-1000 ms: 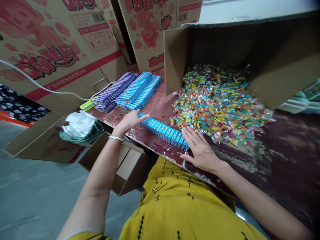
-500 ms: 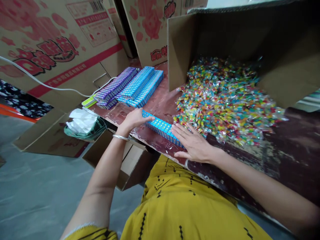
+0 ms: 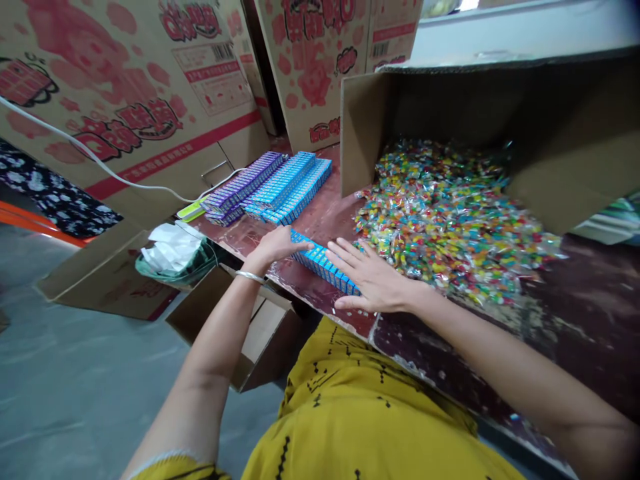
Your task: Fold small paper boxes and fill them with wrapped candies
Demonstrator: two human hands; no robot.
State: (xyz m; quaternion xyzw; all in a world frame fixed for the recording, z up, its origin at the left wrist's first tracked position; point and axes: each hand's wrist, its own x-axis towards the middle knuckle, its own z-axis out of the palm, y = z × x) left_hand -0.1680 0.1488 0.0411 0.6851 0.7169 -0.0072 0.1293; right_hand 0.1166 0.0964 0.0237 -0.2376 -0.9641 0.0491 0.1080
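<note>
A row of small blue boxes (image 3: 324, 266) lies on the dark red table, close to its front edge. My left hand (image 3: 274, 249) grips the row's left end, the thumb stretched along the boxes and the other fingers mostly hidden. At the right end, my right hand (image 3: 374, 279) rests with its fingers stretched out and spread against the row. Farther back on the table are stacked rows of blue boxes (image 3: 295, 190), with stacked rows of purple boxes (image 3: 243, 183) beside them on the left.
A large heap of wrapped colourful candies (image 3: 450, 220) spills from an open carton (image 3: 364, 133) at right. Printed cartons (image 3: 125, 87) stand behind. Below the table edge are an open box (image 3: 265, 327) and a green bin (image 3: 175, 267) with white paper. A white cable (image 3: 155, 190) crosses at left.
My right hand has shifted slightly left along the row of boxes. My left hand stays at the left end. The camera view has tilted up a little.
</note>
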